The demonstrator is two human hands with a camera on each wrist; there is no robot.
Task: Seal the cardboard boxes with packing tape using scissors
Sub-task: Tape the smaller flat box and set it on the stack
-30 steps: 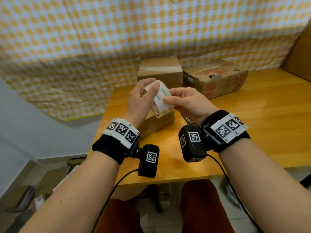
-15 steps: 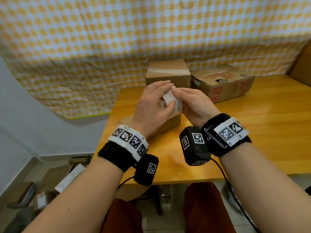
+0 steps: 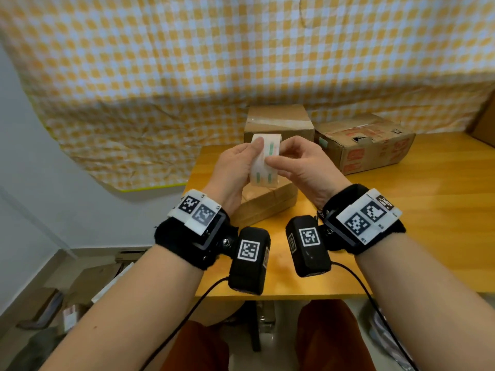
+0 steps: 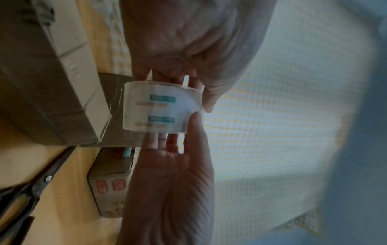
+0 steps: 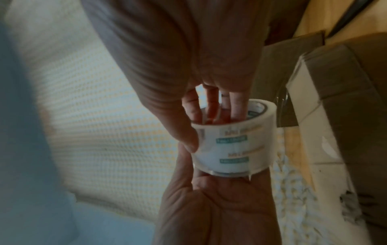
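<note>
Left hand (image 3: 235,167) and right hand (image 3: 300,167) at frame centre in the head view, both closed around the tape roll (image 3: 265,159), held upright in the air above the near box (image 3: 267,204). Left fingers threaded through the core, thumb on the outer wrap; right thumb and forefinger pinched at the roll's face, probably hunting for the loose end, the roll steadied by the left so the right can pick at it. No free strip of tape visible yet, and the end itself too faint on the clear film to locate.

Further out, toward upper centre, a tall box (image 3: 278,121) with a pale tape band across its top, apparently sealed already; just to its right a printed box (image 3: 367,145) with a gap in its top flaps. Scissors (image 4: 27,195) lying on the table (image 3: 401,223) at lower left of the left wrist view, within reach for the cut; hidden behind the right wrist in the head view. Near box largely covered by the hands, its seam hard to judge. Both wrist views dim and blurred, the printing on the roll unreadable.
</note>
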